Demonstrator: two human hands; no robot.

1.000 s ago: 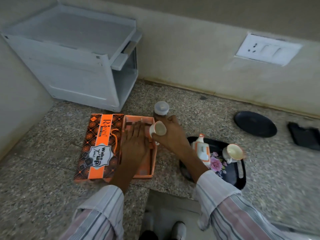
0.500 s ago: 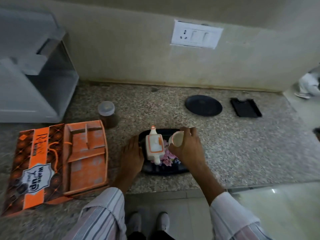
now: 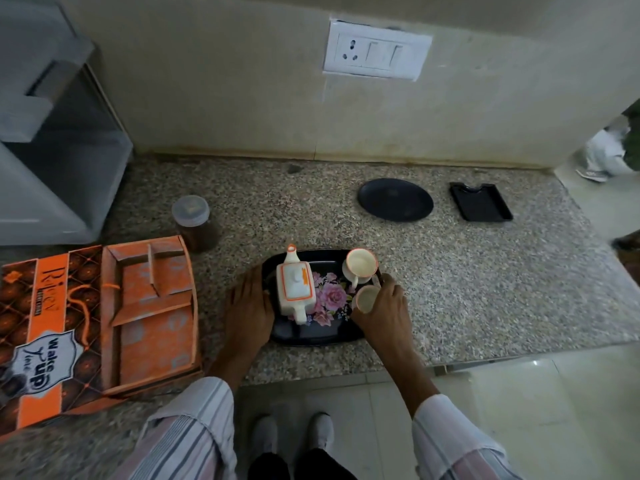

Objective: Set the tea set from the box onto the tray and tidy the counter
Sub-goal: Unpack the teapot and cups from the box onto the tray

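Holding a small cream cup (image 3: 367,298) over the right edge of the black floral tray (image 3: 311,336), the right hand (image 3: 384,308) wraps its fingers around it. A white, orange-trimmed teapot (image 3: 295,289) and another cup (image 3: 362,264) sit on the tray. The left hand (image 3: 249,306) lies flat, fingers together, at the tray's left rim. The held cup's handle is hidden. Half a second ago the cup was higher; the orange box (image 3: 152,306) stays at left on the surface (image 3: 485,289).

Single head-worn wide-angle view, looking steeply down and forward, close above the counter (image 3: 450,306), wall at twelve o'clock, floor at six, box (image 3: 69,323) at nine.
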